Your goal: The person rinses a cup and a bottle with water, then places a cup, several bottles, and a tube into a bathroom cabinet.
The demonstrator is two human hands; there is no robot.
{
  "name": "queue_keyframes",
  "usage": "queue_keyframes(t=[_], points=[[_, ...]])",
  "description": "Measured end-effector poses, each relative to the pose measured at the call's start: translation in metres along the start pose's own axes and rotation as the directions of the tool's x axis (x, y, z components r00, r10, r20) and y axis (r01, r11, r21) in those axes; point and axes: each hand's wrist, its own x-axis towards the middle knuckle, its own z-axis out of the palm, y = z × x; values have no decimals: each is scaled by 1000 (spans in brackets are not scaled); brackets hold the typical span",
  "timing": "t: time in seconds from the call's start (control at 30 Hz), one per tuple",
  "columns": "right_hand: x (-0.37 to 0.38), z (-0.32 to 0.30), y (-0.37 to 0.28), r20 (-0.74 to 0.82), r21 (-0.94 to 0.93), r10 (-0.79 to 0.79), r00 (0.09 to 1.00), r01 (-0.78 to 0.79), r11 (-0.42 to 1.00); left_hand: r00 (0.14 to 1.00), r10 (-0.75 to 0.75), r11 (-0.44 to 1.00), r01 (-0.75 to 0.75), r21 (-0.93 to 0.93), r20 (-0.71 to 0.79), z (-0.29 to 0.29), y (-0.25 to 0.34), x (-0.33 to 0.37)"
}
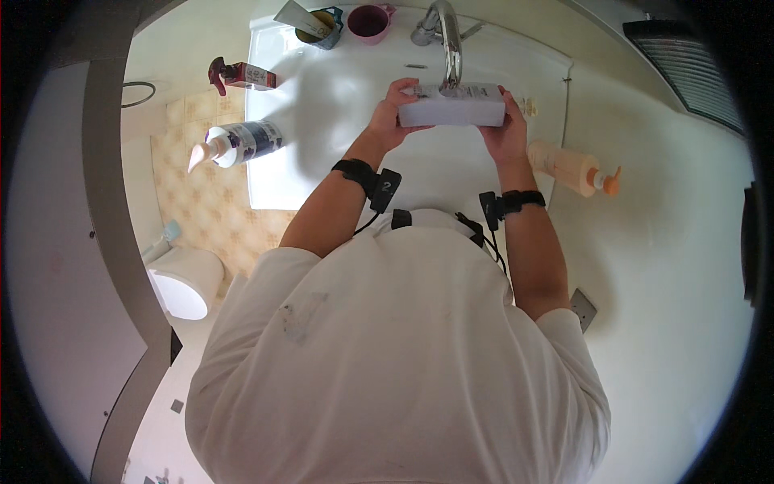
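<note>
Between both my hands is a pale white rectangular box [451, 111], held level over the white sink [347, 153]. My left hand [391, 117] grips its left end, with the thumb side along the top edge and fingers beneath. My right hand [506, 133] closes round the right end. Just above the box's far side hangs the spout of the chrome faucet [451, 48], whose tip overlaps the box's top. Whether water runs cannot be made out. Small dark print marks the top face of the box.
At the sink's back stand a pink cup [369, 24] and a dark cup [322, 36] holding a tube [302, 18]. Left are a red pump bottle [246, 76] and a white-and-blue pump bottle [246, 143]. An orange-topped bottle [568, 165] stands right. A toilet [189, 274] sits at left.
</note>
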Motion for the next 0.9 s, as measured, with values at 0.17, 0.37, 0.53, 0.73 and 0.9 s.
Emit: queue_keyframes(t=[0.17, 0.37, 0.53, 0.73, 0.9], points=[[11, 0, 2, -189, 37, 29, 982, -22, 999, 945, 323, 923, -327, 201, 53, 0, -18, 8], [1, 2, 6, -5, -61, -19, 1000, 18, 998, 975, -196, 978, 202, 50, -105, 3, 2, 3], [-1, 11, 14, 142, -93, -68, 987, 82, 992, 974, -108, 975, 143, 172, -198, -3, 1, 5], [6, 9, 17, -74, -185, 8, 997, -22, 982, 969, 222, 954, -192, 231, -112, -4, -6, 2], [9, 16, 28, -61, -96, -42, 997, 36, 995, 954, 294, 949, -284, 137, -55, -20, -8, -3]])
